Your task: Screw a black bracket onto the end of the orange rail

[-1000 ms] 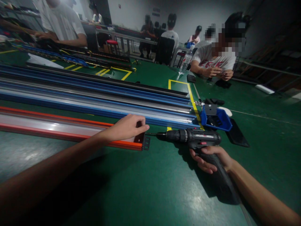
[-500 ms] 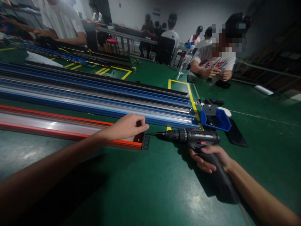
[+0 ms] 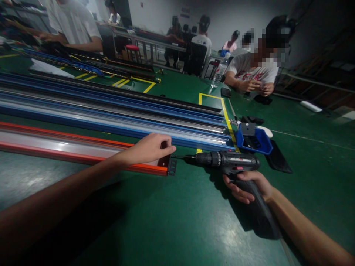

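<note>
My right hand (image 3: 252, 186) is wrapped around the grip of a black cordless drill (image 3: 238, 162). The drill points left, and its thin bit (image 3: 179, 157) reaches the black end plate (image 3: 172, 167) on a long orange-edged rail (image 3: 149, 169). Over the right end of that rail lies my left hand (image 3: 149, 147), its fingers curled closed and its thumb at the top of the end plate. The fingertips are partly hidden. The rail's channel is pale and shiny inside and runs out of view to the left.
Several blue and black rails (image 3: 124, 122) lie behind the orange one. A blue bin (image 3: 256, 142) of black plates stands right of them, beside a dark flat slab (image 3: 279, 157). Farther back are a water bottle (image 3: 219, 72) and a seated person (image 3: 252, 72) across the green table.
Almost nothing differs: both hands, the drill and the orange rail hold their places. In the background, a seated person's head has turned slightly.
</note>
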The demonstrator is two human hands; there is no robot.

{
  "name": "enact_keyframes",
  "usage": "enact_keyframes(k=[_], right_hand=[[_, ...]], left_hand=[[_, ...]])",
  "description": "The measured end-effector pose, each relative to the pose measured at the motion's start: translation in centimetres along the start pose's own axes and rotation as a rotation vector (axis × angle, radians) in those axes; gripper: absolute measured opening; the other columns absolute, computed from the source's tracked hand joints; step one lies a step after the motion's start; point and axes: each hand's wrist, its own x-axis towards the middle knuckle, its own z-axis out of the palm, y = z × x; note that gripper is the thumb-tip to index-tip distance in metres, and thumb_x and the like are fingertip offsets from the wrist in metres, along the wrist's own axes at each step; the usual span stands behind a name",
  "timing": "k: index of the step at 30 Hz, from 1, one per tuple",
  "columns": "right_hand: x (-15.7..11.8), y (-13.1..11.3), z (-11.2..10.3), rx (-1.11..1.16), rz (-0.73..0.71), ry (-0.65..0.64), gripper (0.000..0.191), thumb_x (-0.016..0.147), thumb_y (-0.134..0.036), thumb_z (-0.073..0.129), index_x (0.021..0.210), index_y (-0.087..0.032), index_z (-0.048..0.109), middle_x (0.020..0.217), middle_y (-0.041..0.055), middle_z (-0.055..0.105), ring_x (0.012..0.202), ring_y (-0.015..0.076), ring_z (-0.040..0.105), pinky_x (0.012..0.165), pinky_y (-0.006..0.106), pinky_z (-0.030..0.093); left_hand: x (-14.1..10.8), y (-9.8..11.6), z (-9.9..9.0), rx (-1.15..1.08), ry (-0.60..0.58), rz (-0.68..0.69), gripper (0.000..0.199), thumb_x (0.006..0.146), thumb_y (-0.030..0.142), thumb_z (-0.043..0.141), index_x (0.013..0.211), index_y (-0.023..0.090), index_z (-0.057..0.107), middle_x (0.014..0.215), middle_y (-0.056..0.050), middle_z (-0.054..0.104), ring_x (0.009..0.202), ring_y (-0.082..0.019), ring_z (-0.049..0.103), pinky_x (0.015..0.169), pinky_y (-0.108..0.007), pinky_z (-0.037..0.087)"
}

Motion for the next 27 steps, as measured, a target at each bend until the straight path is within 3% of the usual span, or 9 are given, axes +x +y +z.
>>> enact_keyframes(k=[27], right_hand=[[-0.19, -0.09, -0.11, -0.005, 0.010, 0.015, 0.029, 0.091, -0.029, 0.060, 0.103, -0.004, 0.069, 0.075, 0.0053, 0.064, 0.041, 0.0044, 0.051, 0.047, 0.020, 0.051]], left_hand=[[-0.02, 0.32, -0.12, -0.010, 0.001, -0.016, 0.034, 0.092, 0.046, 0.055, 0.073, 0.019, 0.060, 0.067, 0.001, 0.065, 0.063, -0.014, 0.057, 0.059, -0.027, 0.034]])
